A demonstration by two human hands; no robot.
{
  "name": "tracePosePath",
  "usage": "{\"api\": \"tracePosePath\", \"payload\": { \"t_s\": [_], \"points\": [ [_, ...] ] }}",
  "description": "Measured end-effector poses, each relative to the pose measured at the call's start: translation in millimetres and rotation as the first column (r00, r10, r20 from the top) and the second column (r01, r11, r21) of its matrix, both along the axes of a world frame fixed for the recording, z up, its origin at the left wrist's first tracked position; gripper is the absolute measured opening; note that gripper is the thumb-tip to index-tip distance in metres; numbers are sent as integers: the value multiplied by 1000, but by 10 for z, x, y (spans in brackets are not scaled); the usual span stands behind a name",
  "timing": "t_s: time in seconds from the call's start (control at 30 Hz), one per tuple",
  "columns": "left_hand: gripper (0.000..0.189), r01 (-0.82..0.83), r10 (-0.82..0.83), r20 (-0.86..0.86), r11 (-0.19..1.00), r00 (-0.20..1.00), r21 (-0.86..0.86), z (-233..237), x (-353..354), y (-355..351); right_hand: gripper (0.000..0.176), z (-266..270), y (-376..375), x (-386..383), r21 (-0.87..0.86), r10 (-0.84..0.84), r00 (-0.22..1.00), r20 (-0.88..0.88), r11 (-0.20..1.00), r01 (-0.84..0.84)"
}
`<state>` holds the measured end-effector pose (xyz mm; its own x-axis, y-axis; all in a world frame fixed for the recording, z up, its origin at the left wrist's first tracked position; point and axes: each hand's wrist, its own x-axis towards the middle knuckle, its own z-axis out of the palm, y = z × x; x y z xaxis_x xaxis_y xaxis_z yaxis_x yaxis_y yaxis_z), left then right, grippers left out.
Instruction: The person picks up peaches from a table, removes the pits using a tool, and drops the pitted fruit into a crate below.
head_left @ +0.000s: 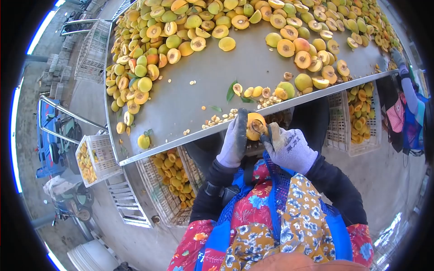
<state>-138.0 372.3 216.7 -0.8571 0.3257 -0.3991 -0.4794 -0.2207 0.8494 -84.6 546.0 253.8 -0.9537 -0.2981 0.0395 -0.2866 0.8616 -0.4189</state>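
Observation:
My left hand [236, 137], in a pale glove with dark fingertips, is closed on a yellow peach half [256, 121] with its cut face and brown pit cavity showing. My right hand [291, 147], gloved the same way, has its fingers curled, the fingertips touching the right edge of that peach half. Whether a small tool is inside the right hand is hidden. Both hands are just off the near edge of a metal table [203, 90]. Loose pits [221, 118] lie along this edge, beside a green leaf [231, 91] and several peach pieces.
A large heap of peaches [190, 22], many halved, covers the table's far side. Below the edge stand crates of fruit, one at left [174, 178] and one at right [361, 113]. Another crate [90, 158] is farther left. A co-worker's gloved hand [398, 58] is at the right.

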Motion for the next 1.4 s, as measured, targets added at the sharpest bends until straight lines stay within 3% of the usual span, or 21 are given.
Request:
{"api": "tracePosePath", "payload": {
  "t_s": [0.03, 0.13, 0.23, 0.33, 0.37, 0.4, 0.43, 0.5, 0.53, 0.63, 0.67, 0.73, 0.8, 0.87, 0.9, 1.0, 1.07, 1.1, 1.2, 1.3, 1.4],
  "points": [
    [59, 22, -41, -118, 986, 992, -163, 3, 20, 3, 34, -16, 2, 13, 13, 21, 1000, 4, 1000, -21],
    [55, -17, 13, -37, 995, 999, -94, 61, 53, 28, 34, 22, 18, 18, -17, 86, 996, 32, 996, -85],
    [52, -108, 87, -130, 981, 988, -163, 48, 99, 108, 28, -26, 2, 28, -186, 84, 990, 117, 981, -61],
    [38, -202, 148, -236, 954, 960, -223, -87, 130, 148, 24, -175, 48, 14, -98, 276, 948, -158, 951, -293],
    [36, -234, 148, -310, 936, 939, -262, -62, 143, 178, 24, -173, 33, 10, -407, 158, 986, 56, 905, -122],
    [34, -269, 143, -382, 916, 913, -298, -11, 161, 209, 26, -153, -6, 1, -634, 101, 950, 294, 765, 115],
    [33, -304, 133, -452, 893, 882, -332, 50, 169, 235, 27, -114, -27, -4, -744, 115, 848, 518, 550, 380],
    [31, -360, 103, -579, 866, 808, -348, 78, 179, 269, 30, 70, 59, -54, -664, 386, 550, 740, 295, 687],
    [30, -389, 86, -641, 852, 763, -349, 87, 170, 280, 32, 125, 105, -87, -546, 537, 376, 755, 195, 815],
    [31, -280, 37, -567, 895, 823, -347, -7, 111, 245, 33, 53, 128, -93, -583, 564, 426, 707, 126, 803],
    [32, -234, 83, -486, 937, 870, -260, -82, 116, 230, 34, 47, 128, -103, -593, 551, 447, 705, 113, 797],
    [33, -165, 139, -302, 984, 943, -60, -180, 98, 227, 35, 50, 143, -127, -422, 698, 321, 641, -28, 906],
    [34, -130, 134, -320, 991, 938, 34, -132, 104, 221, 36, 49, 160, -104, -195, 827, 211, 521, -125, 973],
    [34, -148, 174, -404, 984, 898, 96, -70, 100, 241, 37, -31, 177, -84, -171, 879, 209, 430, -148, 974],
    [35, -135, 134, -394, 990, 909, 25, -115, 97, 230, 37, -61, 170, -67, -156, 901, 211, 379, -162, 974],
    [37, -69, 27, -292, 988, 956, -137, -294, 55, 207, 38, 71, 117, -77, -435, 564, 343, 751, 33, 900],
    [40, 19, -45, -139, 983, 989, -183, -303, 3, 199, 38, 37, 133, -66, -403, 592, 318, 741, 14, 915],
    [43, -3, -42, -178, 970, 983, -243, -299, 16, 199, 39, 15, 137, -53, -385, 608, 303, 734, 5, 923],
    [45, 94, -246, -375, 920, 894, -380, -143, -21, 148, 40, -57, 299, -65, -306, 767, 168, 620, 39, 951],
    [45, 410, -478, -207, 861, 853, -300, -156, -181, 51, 39, -56, 322, -61, -340, 709, 152, 689, 130, 931],
    [56, 226, -296, -309, 943, 904, -244, -208, -86, 151, 38, -22, 308, -47, -288, 746, 160, 646, 44, 957]
  ]
}}
